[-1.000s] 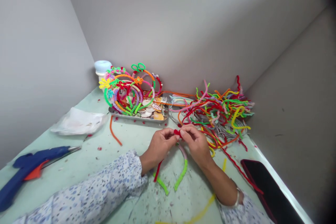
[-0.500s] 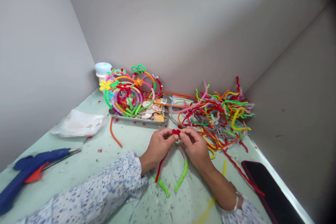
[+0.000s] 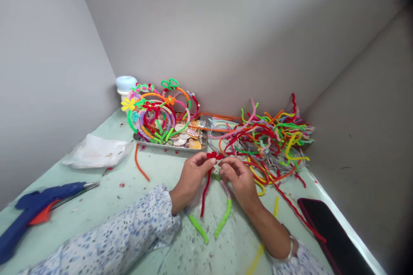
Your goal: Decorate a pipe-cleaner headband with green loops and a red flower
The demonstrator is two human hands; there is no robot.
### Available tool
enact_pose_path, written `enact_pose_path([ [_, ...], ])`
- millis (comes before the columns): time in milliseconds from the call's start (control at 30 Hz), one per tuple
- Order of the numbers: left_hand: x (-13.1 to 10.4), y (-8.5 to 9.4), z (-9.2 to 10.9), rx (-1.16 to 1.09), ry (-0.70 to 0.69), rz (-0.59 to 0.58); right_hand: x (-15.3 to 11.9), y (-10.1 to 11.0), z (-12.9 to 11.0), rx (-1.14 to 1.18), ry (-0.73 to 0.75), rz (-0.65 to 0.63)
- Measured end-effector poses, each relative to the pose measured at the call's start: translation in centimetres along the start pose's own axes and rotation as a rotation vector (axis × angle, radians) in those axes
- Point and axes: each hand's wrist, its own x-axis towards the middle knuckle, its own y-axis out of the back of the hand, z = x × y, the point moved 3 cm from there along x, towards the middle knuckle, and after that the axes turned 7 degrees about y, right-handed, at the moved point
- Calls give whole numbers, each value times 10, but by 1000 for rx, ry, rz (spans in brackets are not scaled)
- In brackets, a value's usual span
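A red pipe cleaner (image 3: 205, 193) is looped at its top into small petals, with its straight tail hanging down. My left hand (image 3: 192, 176) pinches it just under the loops. The fingers of my right hand (image 3: 238, 179) are closed at the right side of the loops; the exact contact of the fingertips is hard to make out. Beneath both hands lies a headband (image 3: 222, 221) wrapped in green and pale pink fuzz, its two ends toward me and its upper part partly hidden.
Several finished headbands (image 3: 155, 111) stand in a metal tray (image 3: 171, 148) with shells. A heap of pipe cleaners (image 3: 274, 133) is at the right, near a phone (image 3: 332, 232). A blue glue gun (image 3: 41, 206), a plastic bag (image 3: 97, 151) and a lidded container (image 3: 126, 84) occupy the left.
The red loops have turned and shifted slightly up and left, showing more petals. The red tail has swung right and hangs straighter. The headband has stayed in place.
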Motion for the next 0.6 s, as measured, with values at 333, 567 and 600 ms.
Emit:
enact_pose_path([
  [333,0,-2,1,-21,27,-62,-2,-7,-4,-93,-50,-205],
  [567,1,-2,6,22,26,-94,-4,-3,3,8,-166,-255],
  [600,1,-2,6,36,27,-83,-4,-3,4,24,-183,-263],
])
